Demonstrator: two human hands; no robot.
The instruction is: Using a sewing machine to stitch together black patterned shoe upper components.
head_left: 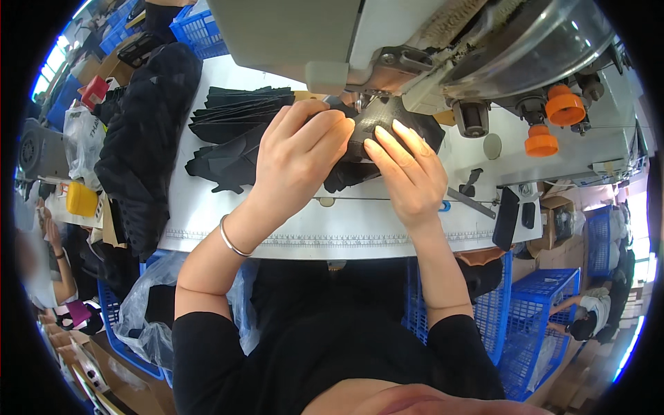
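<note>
A sewing machine head (311, 41) reaches over the white table, its presser foot and needle area (361, 98) lit from above. Under it lies a dark, shiny, curved piece of black material (379, 119). My left hand (301, 149) is closed at the piece's left side, fingers bent and pinching its edge; the fingertips are partly hidden. With fingers stretched out, my right hand (409, 173) presses flat on the near right part of the same piece. Left of my left hand, a fanned stack of black cut pieces (232, 114) rests on the table, with loose black pieces (220, 166) nearer me.
A ruler strip (325, 241) runs along the table's near edge. To the right lie a metal strip tool (472, 203) and a black phone-like slab (506, 218). Orange knobs (564, 106) hang from the machine. Black cloth (142, 138) drapes at left; blue baskets (543, 297) stand below right.
</note>
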